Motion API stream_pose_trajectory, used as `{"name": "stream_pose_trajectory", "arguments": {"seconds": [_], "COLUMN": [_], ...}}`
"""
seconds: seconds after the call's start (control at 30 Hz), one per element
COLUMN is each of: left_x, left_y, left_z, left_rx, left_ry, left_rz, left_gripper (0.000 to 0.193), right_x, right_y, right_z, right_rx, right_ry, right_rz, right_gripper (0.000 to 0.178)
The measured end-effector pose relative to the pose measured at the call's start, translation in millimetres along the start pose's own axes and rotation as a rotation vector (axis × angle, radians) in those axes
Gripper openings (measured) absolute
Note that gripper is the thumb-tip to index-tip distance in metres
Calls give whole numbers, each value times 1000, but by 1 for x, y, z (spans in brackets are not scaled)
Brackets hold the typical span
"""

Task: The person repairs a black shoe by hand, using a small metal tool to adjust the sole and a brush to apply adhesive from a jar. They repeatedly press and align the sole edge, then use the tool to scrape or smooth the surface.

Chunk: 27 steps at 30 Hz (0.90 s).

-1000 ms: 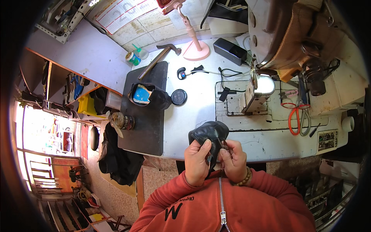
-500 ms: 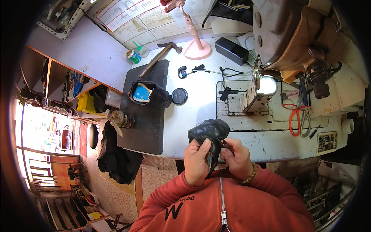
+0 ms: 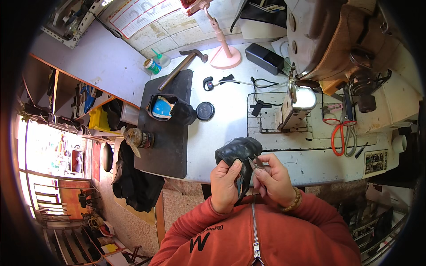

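Note:
A black leather shoe [image 3: 237,150] is held over the front edge of the white table, in front of my chest. My left hand [image 3: 225,184] is closed on its near side, with the thumb pressing on the leather. Close to the shoe's right edge, my right hand [image 3: 276,179] pinches a small pointed metal tool [image 3: 256,164]. Its tips point toward the shoe; its exact kind is too small to make out. Another black shoe with a blue inside [image 3: 186,114] lies on the dark mat [image 3: 166,153] to the left, beside a round black lid [image 3: 205,111].
A hammer [image 3: 177,70] rests across the mat's far end, and a glue-smeared jar [image 3: 144,139] stands at its left. A sewing machine [image 3: 295,108] with a bright lamp is to the right. Red-handled scissors [image 3: 338,137] lie beyond it. A pink stand [image 3: 227,56] stands behind.
My right hand has turned and shifted slightly, so the pointed tool shows more clearly at the shoe's edge. The shoe and my left hand have barely moved.

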<state>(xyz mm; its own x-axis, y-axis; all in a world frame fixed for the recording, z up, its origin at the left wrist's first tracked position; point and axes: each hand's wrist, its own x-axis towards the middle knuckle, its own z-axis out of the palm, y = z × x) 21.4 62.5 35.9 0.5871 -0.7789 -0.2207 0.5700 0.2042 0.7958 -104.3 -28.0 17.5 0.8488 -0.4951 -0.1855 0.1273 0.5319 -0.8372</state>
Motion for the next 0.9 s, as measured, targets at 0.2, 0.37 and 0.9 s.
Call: {"name": "stream_pose_trajectory", "arguments": {"seconds": [0.2, 0.37, 0.9], "left_x": [0, -2, -5], "left_y": [-1, -2, 2], "left_z": [-8, -11, -8], "left_rx": [-58, -93, -87], "left_ry": [-11, -73, 49], "left_rz": [-62, -101, -87], "left_gripper": [20, 22, 23], "right_x": [15, 15, -11], "right_y": [31, 19, 3], "right_z": [17, 19, 2], "right_rx": [-569, 136, 70], "right_ry": [270, 340, -19], "right_rz": [-727, -419, 52], "right_gripper": [22, 24, 19]}}
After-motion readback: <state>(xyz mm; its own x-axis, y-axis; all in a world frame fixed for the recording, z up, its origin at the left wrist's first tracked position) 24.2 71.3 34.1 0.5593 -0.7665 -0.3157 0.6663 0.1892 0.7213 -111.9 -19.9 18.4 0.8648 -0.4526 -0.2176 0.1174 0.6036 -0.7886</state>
